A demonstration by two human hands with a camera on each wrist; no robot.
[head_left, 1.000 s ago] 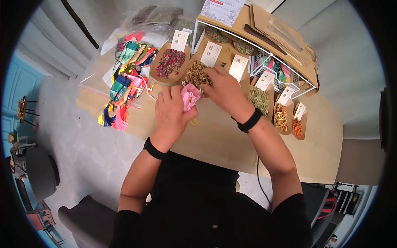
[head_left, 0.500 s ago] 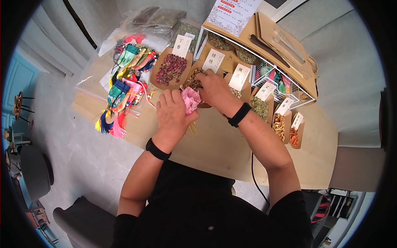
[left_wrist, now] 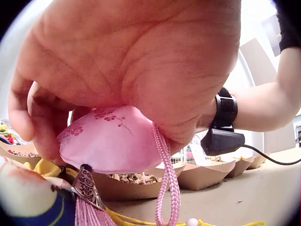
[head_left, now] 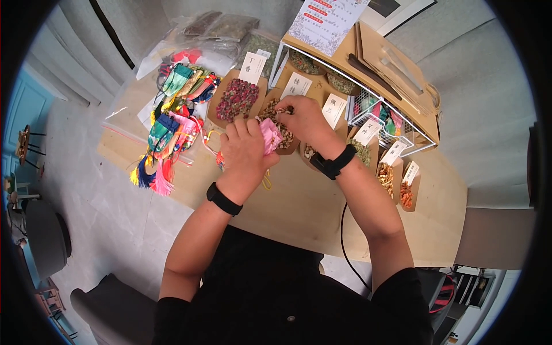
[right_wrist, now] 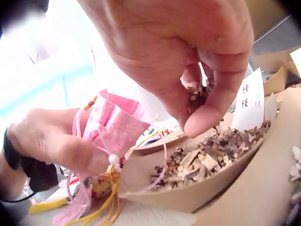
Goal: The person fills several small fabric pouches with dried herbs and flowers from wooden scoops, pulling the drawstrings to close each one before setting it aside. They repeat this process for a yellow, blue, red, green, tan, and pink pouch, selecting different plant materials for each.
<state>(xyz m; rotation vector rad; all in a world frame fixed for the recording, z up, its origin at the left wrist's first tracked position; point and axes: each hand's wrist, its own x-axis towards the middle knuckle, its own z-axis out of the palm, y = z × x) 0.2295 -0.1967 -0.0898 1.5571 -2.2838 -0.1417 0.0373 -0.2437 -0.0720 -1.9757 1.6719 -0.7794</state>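
My left hand [head_left: 244, 152] holds a pink drawstring sachet [right_wrist: 117, 125] upright, its mouth gathered but partly open. Red blossom sprigs mark the sachet's satin side in the left wrist view, and a pink tassel [left_wrist: 91, 212] hangs below it. Beside it, a boat-shaped paper tray [right_wrist: 164, 200] holds brown dried twig pieces [right_wrist: 207, 162]. Just above that tray my right hand [head_left: 307, 122] pinches a small clump of twig pieces [right_wrist: 200, 96] between thumb and fingers. A white label card [right_wrist: 250, 101] stands at the tray's far end.
Dried rosebuds [head_left: 237, 99] fill the tray to the left; more labelled herb trays run to the right. Colourful tasselled sachets [head_left: 172, 129] lie at the table's left. Behind stands a white-framed shelf [head_left: 345, 57] with a wire basket [head_left: 382, 118]. A black cable [head_left: 344, 230] hangs over the front edge.
My right fingers have come up out of the twig pieces with a clump between them. The sachet and left hand have shifted slightly right, close beside the tray.
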